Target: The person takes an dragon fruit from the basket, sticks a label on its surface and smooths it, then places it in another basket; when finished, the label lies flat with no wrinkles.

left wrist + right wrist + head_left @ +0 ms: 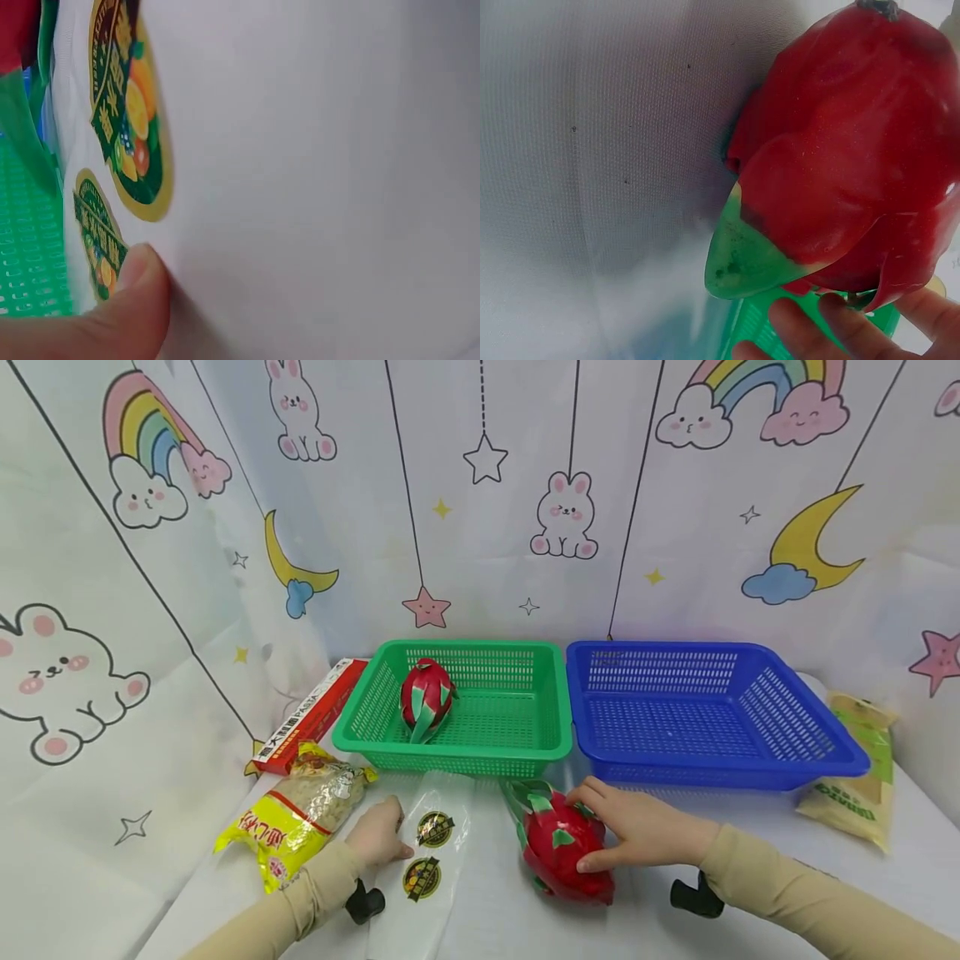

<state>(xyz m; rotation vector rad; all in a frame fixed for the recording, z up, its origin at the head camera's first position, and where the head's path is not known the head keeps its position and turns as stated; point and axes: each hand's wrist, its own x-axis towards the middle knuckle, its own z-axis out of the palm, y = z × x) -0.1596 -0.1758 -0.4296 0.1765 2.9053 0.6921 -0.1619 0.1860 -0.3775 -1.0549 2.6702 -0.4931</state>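
My right hand holds a red dragon fruit with green-tipped scales, thumb on its near side and fingers over the far side. Large in the right wrist view, the same fruit hides part of the fingers. Left of it lies a shiny, translucent plastic sheet bearing two round fruit labels. My left hand pinches its left edge, fingers curled. From the left wrist, the thumb overlaps the lower label; the other fingers are hidden. A second dragon fruit sits in the green basket.
A blue basket stands right of the green one. On the left are a yellow snack-like bag and a red pasta box. A beige and green packet lies at the far right. A patterned curtain closes off the back.
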